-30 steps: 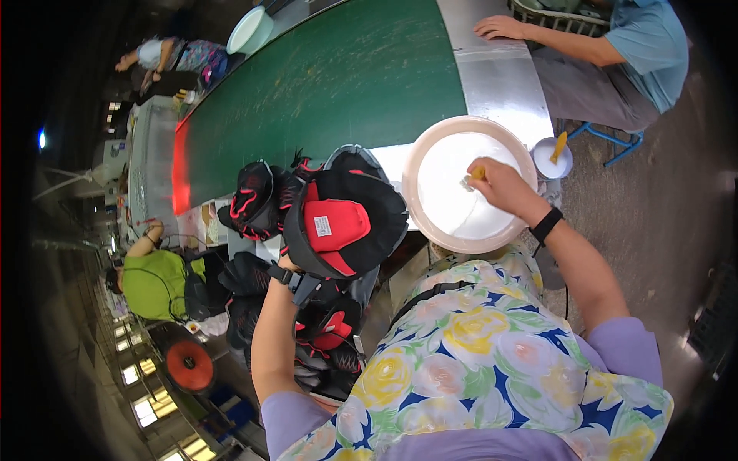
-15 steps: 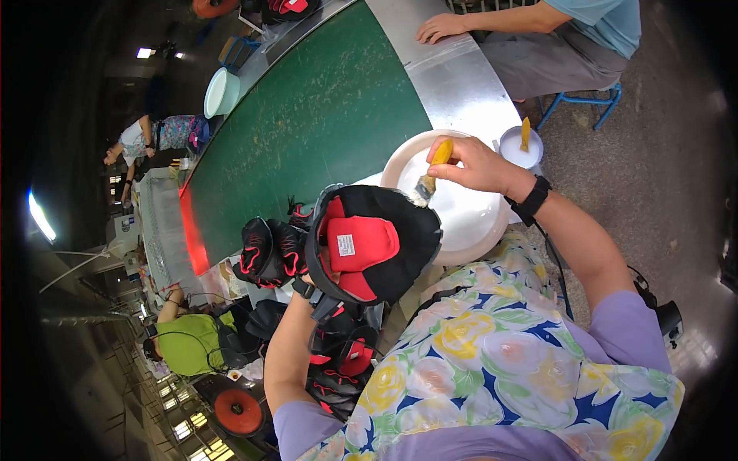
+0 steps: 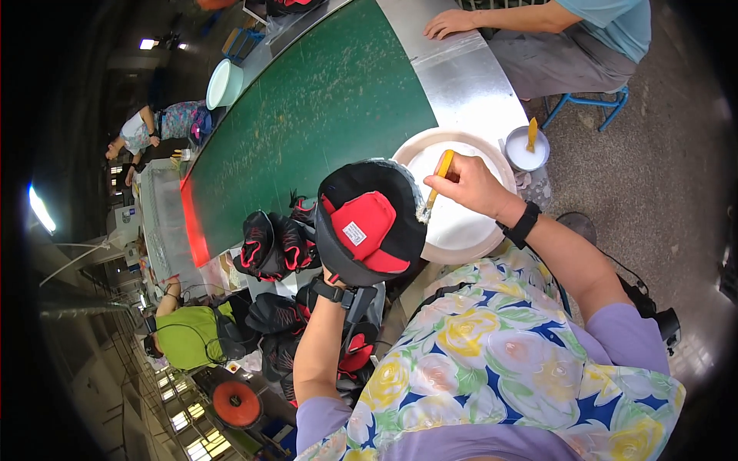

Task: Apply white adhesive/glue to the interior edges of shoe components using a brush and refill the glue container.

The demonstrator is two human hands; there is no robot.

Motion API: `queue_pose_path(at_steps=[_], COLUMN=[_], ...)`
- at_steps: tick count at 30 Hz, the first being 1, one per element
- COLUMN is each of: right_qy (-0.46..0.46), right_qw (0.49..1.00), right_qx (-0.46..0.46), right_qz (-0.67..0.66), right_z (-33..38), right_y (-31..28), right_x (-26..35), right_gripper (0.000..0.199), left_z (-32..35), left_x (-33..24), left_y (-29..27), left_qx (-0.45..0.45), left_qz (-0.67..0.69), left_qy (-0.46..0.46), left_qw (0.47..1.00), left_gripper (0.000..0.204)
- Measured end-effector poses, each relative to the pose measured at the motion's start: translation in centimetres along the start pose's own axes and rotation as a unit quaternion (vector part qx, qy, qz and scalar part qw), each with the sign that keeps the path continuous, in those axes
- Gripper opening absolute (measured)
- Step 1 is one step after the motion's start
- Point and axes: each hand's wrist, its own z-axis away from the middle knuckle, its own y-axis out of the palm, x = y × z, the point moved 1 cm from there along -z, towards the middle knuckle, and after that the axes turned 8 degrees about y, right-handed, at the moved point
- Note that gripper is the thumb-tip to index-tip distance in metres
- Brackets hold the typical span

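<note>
My left hand (image 3: 330, 277) holds up a black shoe upper (image 3: 334, 230) with red lining and a white label inside. Most of that hand is hidden beneath it. My right hand (image 3: 475, 184) grips a yellow-handled brush (image 3: 443, 167) between thumb and fingers. The brush's bristles, coated white, are at the upper's right edge, where a white wet line runs along the rim. Under the brush and right hand stands a wide pale basin (image 3: 505, 170) with a white inside. Just left of the upper, several black and red shoe uppers (image 3: 270, 244) sit at the belt's edge.
A green conveyor belt (image 3: 323, 100) runs along the metal table (image 3: 461, 73). Beyond the basin is a small tub (image 3: 542, 160) of white liquid with another brush (image 3: 532, 134). A co-worker's hand (image 3: 450, 23) rests on the table. More uppers (image 3: 277, 315) are piled beside my left forearm.
The shoe upper has been turned and tilted in my left hand, and has risen slightly. The brush has moved down along its right edge and now stands more upright.
</note>
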Motion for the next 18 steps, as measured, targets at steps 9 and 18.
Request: queue_pose_path(at_steps=[9,18], right_qy=[0.021,0.048], right_qw=[0.999,0.991], right_qx=[-0.017,-0.02], right_qz=[-0.031,-0.124], right_z=[1.2,1.2], right_y=[2.8,2.4], right_x=[0.4,1.4], right_gripper=[0.028,0.027], left_z=[-1.9,-3.4], left_x=[1.8,0.5], left_y=[1.4,0.0], left_qx=[-0.011,-0.016], left_qz=[0.044,0.082], left_qy=[-0.029,-0.055], left_qw=[0.999,0.995], left_gripper=[0.04,0.041])
